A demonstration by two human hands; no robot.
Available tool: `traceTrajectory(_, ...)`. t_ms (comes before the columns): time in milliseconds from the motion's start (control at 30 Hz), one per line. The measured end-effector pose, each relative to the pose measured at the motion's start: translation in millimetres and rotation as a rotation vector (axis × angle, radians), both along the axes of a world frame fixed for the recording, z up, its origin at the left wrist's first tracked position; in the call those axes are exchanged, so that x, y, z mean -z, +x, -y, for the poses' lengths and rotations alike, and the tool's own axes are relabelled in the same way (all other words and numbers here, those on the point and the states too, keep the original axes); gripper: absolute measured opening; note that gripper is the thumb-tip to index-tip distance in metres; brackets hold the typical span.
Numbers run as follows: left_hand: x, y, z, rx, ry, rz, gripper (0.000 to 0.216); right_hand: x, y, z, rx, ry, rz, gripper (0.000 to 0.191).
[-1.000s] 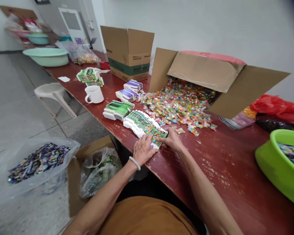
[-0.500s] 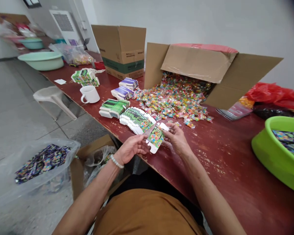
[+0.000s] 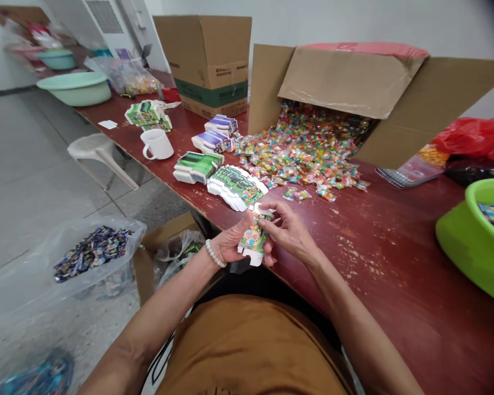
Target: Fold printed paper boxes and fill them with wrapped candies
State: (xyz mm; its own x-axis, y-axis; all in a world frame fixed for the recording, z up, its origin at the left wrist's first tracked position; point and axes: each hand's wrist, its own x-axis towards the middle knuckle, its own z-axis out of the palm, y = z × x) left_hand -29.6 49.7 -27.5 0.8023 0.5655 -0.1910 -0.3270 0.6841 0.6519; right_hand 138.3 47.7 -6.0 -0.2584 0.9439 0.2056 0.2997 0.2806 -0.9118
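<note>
Head view: left hand (image 3: 229,245) and right hand (image 3: 291,235) half-hide the carton (image 3: 252,239).

Glossy printed card carton (image 3: 253,239); scuffed, chipped red-painted table (image 3: 379,258); corrugated cardboard box (image 3: 354,82).

The person wears a loose mustard-brown top (image 3: 247,345) and a bracelet (image 3: 211,253) of small round white beads at the wrist of the left hand (image 3: 230,241), forearms uncovered.
</note>
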Motion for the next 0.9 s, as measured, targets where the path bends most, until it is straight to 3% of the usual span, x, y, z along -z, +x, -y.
traceTrajectory(133, 0.9, 0, 4, -0.001, 0.033, -0.072, 0.075, -10.8, 4, 0, 0.010, 0.376, 0.305, 0.022)
traceTrajectory(233, -2.0, 0, 5, -0.001, 0.073, -0.093, 0.076, -19.0, 6, 1, -0.018, 0.412, 0.398, 0.022)
traceTrajectory(433, -8.4, 1, 2, 0.006, 0.086, -0.103, 0.073, -24.8, 8, -1, -0.049, 0.319, 0.409, 0.017)
traceTrajectory(533, -10.5, 2, 2, 0.026, 0.066, -0.139, 0.072, -28.1, 10, -7, -0.081, 0.197, 0.335, 0.012)
traceTrajectory(733, -17.8, 4, 1, 0.084, 0.029, -0.172, 0.076, -40.9, 18, -14, -0.233, -0.029, 0.248, 0.015)
traceTrajectory(900, -23.2, 5, 3, 0.113, 0.019, -0.181, 0.071, -39.8, 17, -17, -0.370, -0.184, 0.074, 0.016)
